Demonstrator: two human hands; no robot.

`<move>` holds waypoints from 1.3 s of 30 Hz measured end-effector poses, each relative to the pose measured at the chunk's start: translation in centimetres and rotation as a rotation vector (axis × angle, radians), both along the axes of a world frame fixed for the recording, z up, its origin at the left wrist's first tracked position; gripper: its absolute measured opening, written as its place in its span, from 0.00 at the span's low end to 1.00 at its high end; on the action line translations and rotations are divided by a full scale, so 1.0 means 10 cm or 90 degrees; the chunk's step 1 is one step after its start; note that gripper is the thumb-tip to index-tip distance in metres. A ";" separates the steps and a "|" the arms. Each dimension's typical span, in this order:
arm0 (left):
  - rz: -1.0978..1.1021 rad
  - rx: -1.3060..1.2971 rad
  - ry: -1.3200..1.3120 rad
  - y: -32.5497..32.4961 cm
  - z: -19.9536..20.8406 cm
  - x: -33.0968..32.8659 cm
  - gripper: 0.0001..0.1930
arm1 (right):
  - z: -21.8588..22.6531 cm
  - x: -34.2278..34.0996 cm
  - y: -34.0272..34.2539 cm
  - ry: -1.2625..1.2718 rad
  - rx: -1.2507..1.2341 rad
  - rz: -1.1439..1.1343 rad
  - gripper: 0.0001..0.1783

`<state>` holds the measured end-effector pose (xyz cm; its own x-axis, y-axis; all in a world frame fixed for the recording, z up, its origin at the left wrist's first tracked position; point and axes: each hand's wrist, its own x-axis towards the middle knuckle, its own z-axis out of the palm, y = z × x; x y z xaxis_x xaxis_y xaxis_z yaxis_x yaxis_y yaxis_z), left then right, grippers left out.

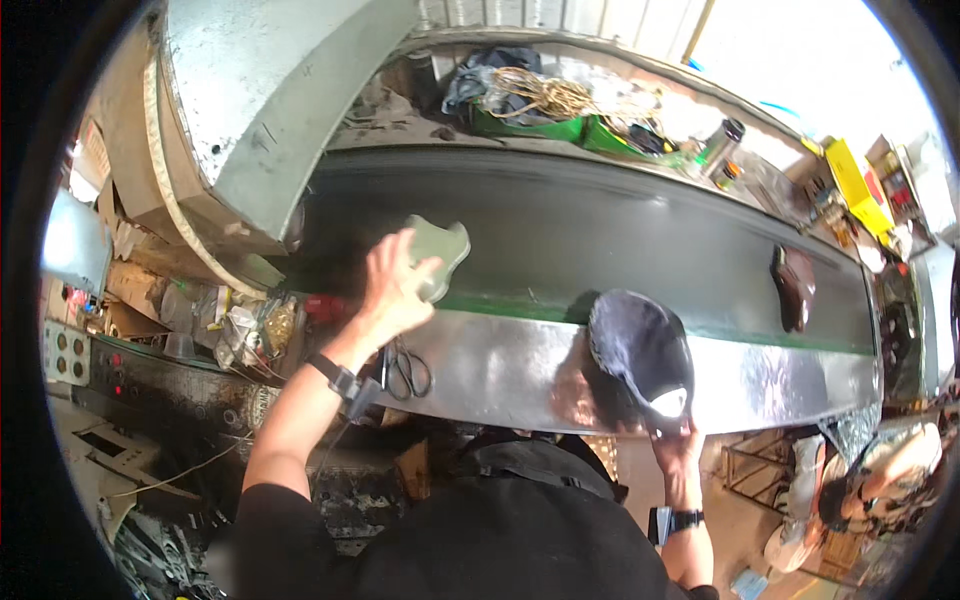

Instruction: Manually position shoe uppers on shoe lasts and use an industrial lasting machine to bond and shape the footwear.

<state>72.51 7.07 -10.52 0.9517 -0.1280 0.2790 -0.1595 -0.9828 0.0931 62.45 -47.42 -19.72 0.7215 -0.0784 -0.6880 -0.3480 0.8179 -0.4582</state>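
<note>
My left hand (393, 285) reaches over the dark conveyor belt (560, 215), fingers spread. Its thumb and fingertips overlap the left edge of a flat, grey-green piece with a wavy outline (445, 250); the contact is blurred. In my right hand (677, 445) is a dark, glossy boot (665, 350), held from below at its near end. Its opening faces up and left, showing a fuzzy bluish lining. The boot is tilted above the shiny metal ledge (500, 355). Most of my right fingers are hidden under it.
Black-handled scissors (407, 375) lie on the ledge below my left hand. A brown leather shoe piece (795, 288) rests at the belt's right end. Green bins (530, 127), a bottle (722, 143) and a yellow box (858, 185) line the far side. A large grey machine housing (280, 130) overhangs the belt's left.
</note>
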 end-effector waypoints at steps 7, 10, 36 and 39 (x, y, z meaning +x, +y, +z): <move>-0.440 -0.033 -0.240 -2.04 -0.48 -0.89 0.18 | 0.23 0.06 -0.08 -0.032 -0.067 -0.014 0.20; -0.544 0.008 -0.148 -2.49 -0.70 -1.13 0.23 | 0.47 0.03 -0.11 -0.021 -0.073 -0.054 0.22; 0.009 -1.579 0.335 -2.51 0.31 -1.25 0.25 | 0.55 -1.11 0.34 -0.062 0.061 -0.025 0.13; 0.057 -1.403 0.313 -2.52 0.16 -1.21 0.26 | 0.65 -1.07 0.34 -0.126 0.086 0.039 0.12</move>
<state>60.43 -18.08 -8.92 0.9530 -0.0156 -0.3025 0.2343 0.6709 0.7035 51.71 -43.97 -13.19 0.8440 0.0524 -0.5337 -0.3124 0.8570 -0.4099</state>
